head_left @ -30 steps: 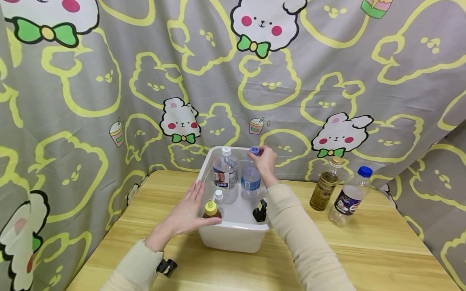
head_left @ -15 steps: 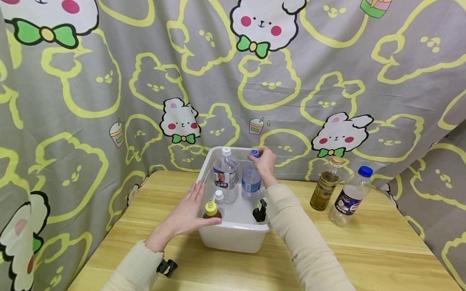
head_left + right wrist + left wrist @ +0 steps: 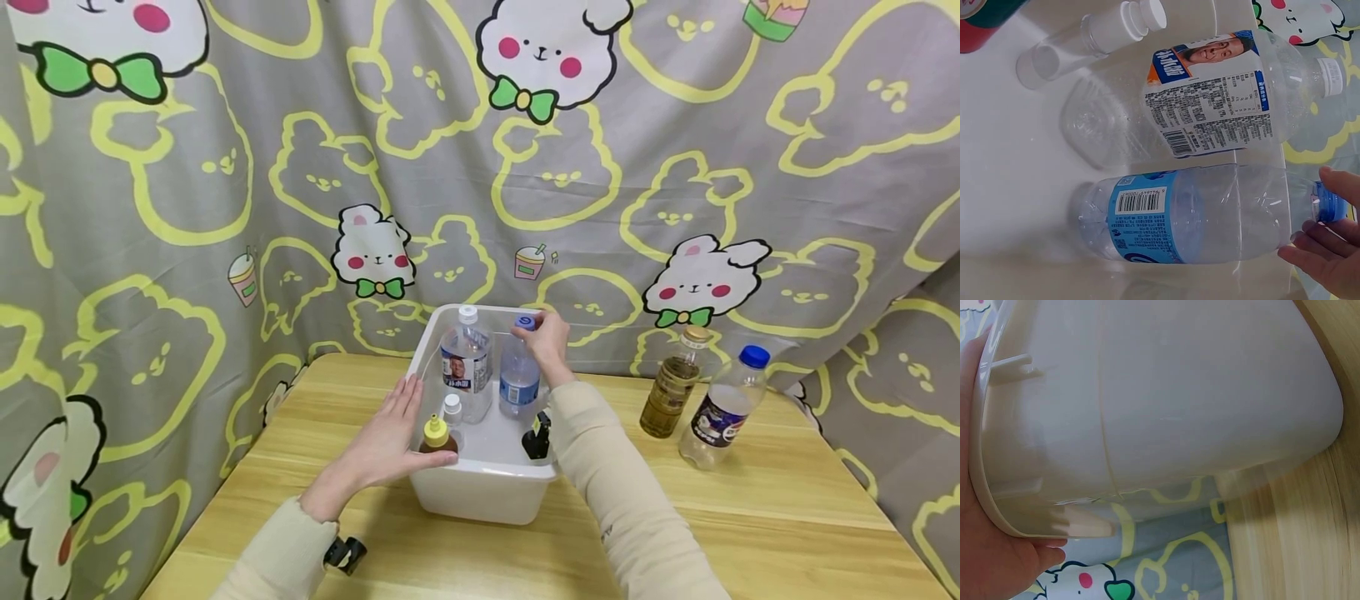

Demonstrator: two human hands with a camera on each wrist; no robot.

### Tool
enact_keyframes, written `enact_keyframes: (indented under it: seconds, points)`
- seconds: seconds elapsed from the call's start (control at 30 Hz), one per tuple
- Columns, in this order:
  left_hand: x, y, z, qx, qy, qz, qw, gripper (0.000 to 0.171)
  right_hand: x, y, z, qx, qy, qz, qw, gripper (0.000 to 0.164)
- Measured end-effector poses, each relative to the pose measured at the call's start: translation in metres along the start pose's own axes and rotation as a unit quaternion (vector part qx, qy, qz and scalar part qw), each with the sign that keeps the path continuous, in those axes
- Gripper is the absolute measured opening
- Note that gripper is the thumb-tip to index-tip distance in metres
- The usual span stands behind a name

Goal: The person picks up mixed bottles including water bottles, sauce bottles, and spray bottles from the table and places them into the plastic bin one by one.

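R hand [image 3: 549, 343] pinches bottle [image 3: 519, 392] by cap [image 3: 525, 323] – prob. for upright control. L hand [image 3: 378, 433], fingers spread, rests on tub [image 3: 480, 497] – prob. to steady.

I can see a white plastic tub [image 3: 480, 497], deep and round-cornered, sitting upright in the lower centre of the frame. Inside it, just right of the frame's middle, is a clear plastic bottle [image 3: 517, 360], upright, blue-capped, with a blue barcoded label around its lower half.
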State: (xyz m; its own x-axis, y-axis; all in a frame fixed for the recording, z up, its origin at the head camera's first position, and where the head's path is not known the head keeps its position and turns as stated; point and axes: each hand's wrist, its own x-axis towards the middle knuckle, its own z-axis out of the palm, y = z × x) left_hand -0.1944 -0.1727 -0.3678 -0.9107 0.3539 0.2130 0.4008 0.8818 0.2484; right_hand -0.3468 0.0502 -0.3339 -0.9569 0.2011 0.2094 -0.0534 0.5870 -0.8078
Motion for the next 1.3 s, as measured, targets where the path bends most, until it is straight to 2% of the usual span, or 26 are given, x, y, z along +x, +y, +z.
enact_keyframes:
  seconds: [1.03,1.3]
  points:
    - [-0.0004,0.0016,-0.0016,-0.002,-0.003,-0.005,1.0000,0.114,0.0014,0.0011,0.0019,-0.018,-0.026,-0.006,0.999,0.029]
    - [0.0000,0.0017,-0.0017,-0.001,-0.001,-0.004,1.0000,0.114,0.0018,0.0006,0.0018,-0.016,-0.027,-0.013,0.999,0.034]
